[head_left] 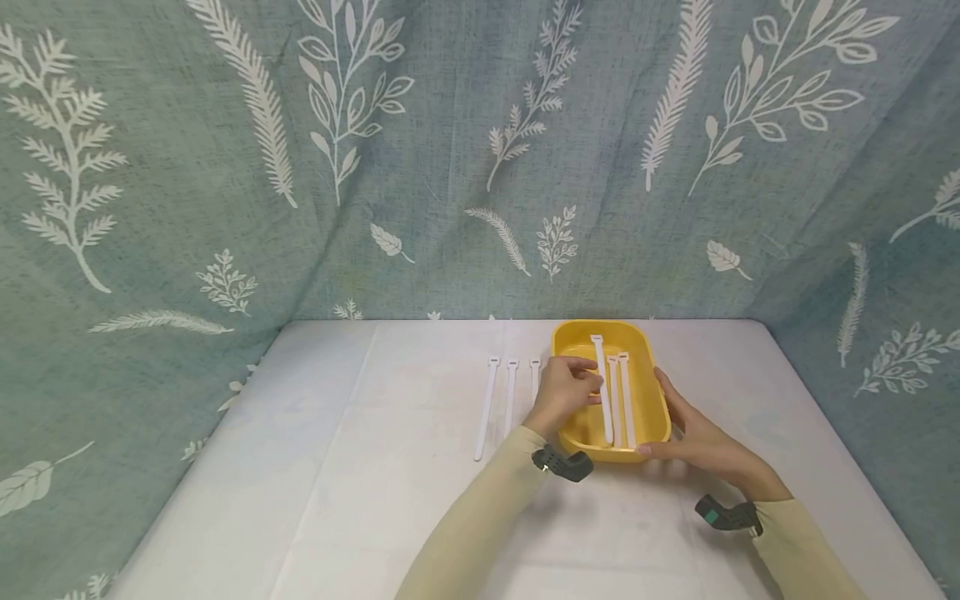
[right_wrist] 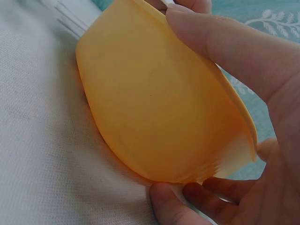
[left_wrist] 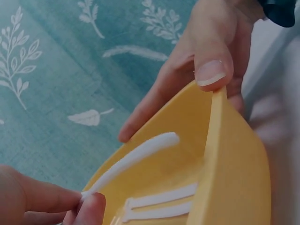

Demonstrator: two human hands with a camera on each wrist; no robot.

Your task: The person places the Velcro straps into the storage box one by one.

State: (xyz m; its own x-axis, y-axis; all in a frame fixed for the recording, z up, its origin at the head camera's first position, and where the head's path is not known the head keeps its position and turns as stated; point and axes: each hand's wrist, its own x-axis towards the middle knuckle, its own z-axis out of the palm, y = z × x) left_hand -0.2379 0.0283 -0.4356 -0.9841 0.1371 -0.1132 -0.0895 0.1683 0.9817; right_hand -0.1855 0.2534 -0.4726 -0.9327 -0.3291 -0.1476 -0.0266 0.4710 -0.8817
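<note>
- My left hand (head_left: 566, 393) pinches a white strap (head_left: 604, 408) between thumb and fingertips, above the inside of the yellow tray (head_left: 600, 455).
- The slotted head of this strap points to the desk's far edge, its rounded end to the near one; I cannot tell whether it touches the tray.
- My right hand (head_left: 697, 442) grasps the tray by its near right corner, thumb on the rim and fingers along the right wall.
- The tray sits near the far edge of the desk (head_left: 390, 500), right of the middle, its long sides running from far to near.
- Two more straps (head_left: 627, 408) lie side by side inside it, heads to the far end.
- Left of the tray, three loose straps (head_left: 487, 408) lie in a row on the desk, heads to the far edge; my left hand partly hides the one nearest the tray.
- I wear pale sleeves (head_left: 465, 533) and a dark band (head_left: 562, 463) on each wrist.
- Beyond the desk's far edge hangs a blue-green cloth (head_left: 442, 150) with white leaf prints.
</note>
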